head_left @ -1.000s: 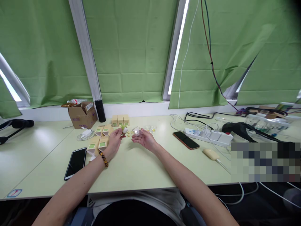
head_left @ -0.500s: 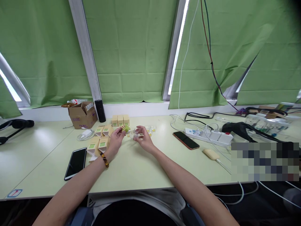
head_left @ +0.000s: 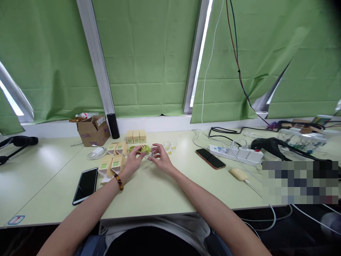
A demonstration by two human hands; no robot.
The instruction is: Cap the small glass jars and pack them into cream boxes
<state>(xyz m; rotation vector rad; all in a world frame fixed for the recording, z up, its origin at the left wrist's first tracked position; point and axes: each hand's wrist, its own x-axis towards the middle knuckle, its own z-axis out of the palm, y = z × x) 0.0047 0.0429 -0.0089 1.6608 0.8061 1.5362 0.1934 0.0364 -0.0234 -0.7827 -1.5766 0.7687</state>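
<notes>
My left hand point(head_left: 134, 160) is closed on a small, pale-green rounded piece point(head_left: 145, 149); its exact kind is too small to tell. Close by on the right, the curled fingers of my right hand point(head_left: 162, 160) grip a small clear plastic cup point(head_left: 152, 154), partly hidden. The two hands face each other just above the table, nearly touching. Several clear cups with yellow bits point(head_left: 169, 147) sit behind my right hand. Small kraft-paper boxes with green windows point(head_left: 116, 163) stand beside my left hand, and a row of similar boxes point(head_left: 136, 137) is farther back.
A smartphone point(head_left: 85, 185) lies by my left forearm, another phone point(head_left: 210, 158) to the right. Near that one are a white power strip point(head_left: 237, 155), cables and a cream-coloured charger case point(head_left: 239, 174). At the back left stand a cardboard box point(head_left: 93, 131) and a black cylinder point(head_left: 113, 126).
My hands have drawn a little closer together. The green piece in my left hand has turned and shows more, now beside the clear cup in my right fingers.
</notes>
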